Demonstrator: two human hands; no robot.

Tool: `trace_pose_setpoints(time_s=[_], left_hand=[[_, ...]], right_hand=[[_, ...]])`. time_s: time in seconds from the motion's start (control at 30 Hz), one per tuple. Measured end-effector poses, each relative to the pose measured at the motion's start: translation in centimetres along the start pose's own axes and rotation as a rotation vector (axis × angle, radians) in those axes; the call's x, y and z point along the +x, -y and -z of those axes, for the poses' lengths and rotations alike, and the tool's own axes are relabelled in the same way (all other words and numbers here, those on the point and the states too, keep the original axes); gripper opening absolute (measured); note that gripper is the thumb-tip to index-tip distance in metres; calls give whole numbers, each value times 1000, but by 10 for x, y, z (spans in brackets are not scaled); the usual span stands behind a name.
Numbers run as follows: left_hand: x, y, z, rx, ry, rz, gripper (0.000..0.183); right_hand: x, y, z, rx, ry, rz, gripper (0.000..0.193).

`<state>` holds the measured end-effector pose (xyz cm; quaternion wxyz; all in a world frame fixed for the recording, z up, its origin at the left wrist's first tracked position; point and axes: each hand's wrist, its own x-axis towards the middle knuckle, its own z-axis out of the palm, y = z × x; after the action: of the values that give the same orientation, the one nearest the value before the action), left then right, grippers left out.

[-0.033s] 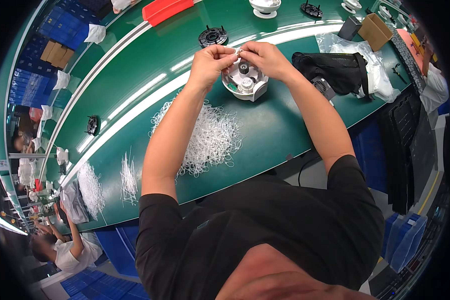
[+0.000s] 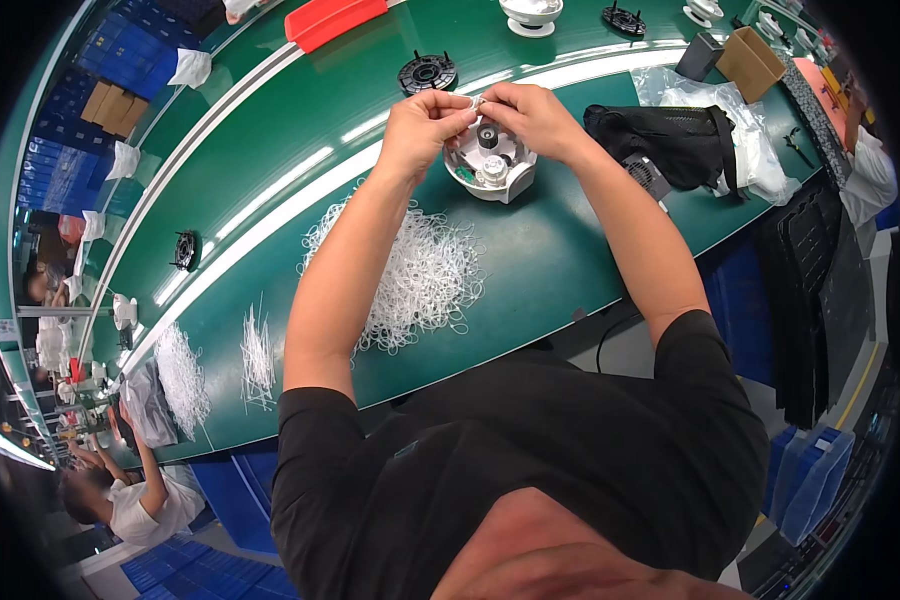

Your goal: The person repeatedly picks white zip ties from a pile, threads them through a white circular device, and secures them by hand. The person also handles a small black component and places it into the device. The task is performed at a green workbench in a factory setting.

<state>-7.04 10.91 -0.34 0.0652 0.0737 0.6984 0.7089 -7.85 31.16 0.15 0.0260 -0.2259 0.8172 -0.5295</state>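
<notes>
Head view, clock taken from the white housing as it shows there.

- Writing: small mark (image 2: 406,450) on the dark shirt (image 2: 570,430), too small to read.
- White housing (image 2: 519,183): round, open side up, on the green worktop (image 2: 550,260). Inside: dark knob (image 2: 487,137), round white part (image 2: 493,169), sliver of green board (image 2: 464,174).
- Left hand (image 2: 420,128) at 11 o'clock: grip pinched, thumb and forefinger on a small white piece (image 2: 475,102) above the housing's far rim. Kind too small to tell.
- Right hand (image 2: 532,117) at 1 o'clock: grip pinched at the same piece, fingertips almost meeting the left's.
- Edges: worktop's near edge bends from 8 round to 4 o'clock. Green surface shows at 5, between housing and edge, and widely at 9 to 10.
- Crowding: heap of white loops (image 2: 430,275) at 7, partly behind the left forearm; black disc (image 2: 427,73) at 11, near the left hand; black bag (image 2: 660,145) at 3; cardboard box (image 2: 753,66) at 2; red tray (image 2: 335,24) between 10 and 11.
</notes>
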Motion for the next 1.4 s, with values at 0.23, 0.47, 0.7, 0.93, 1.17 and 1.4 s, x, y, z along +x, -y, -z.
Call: trace_pose_setpoints(time_s=[0.23, 0.47, 0.7, 0.93, 1.17, 1.4], left_hand=[[1, 1, -1, -74, -5, 26, 15], [0, -5, -10, 34, -66, 1, 15], [3, -7, -10, 321, -128, -76, 18], [-1, -6, -13, 532, -92, -72, 14], [-2, 1, -15, 713, -92, -279, 7], [-7, 5, -15, 951, -65, -409, 9]], right_hand=[[-1, 1, -5, 64, -41, -45, 24], [-1, -6, -6, 60, -14, -7, 24], [-5, -7, -6, 96, -13, 83, 25], [2, -20, -9, 173, -21, -12, 25], [2, -17, -10, 389, -142, -128, 22], [-1, -39, -6, 442, -173, -130, 27]])
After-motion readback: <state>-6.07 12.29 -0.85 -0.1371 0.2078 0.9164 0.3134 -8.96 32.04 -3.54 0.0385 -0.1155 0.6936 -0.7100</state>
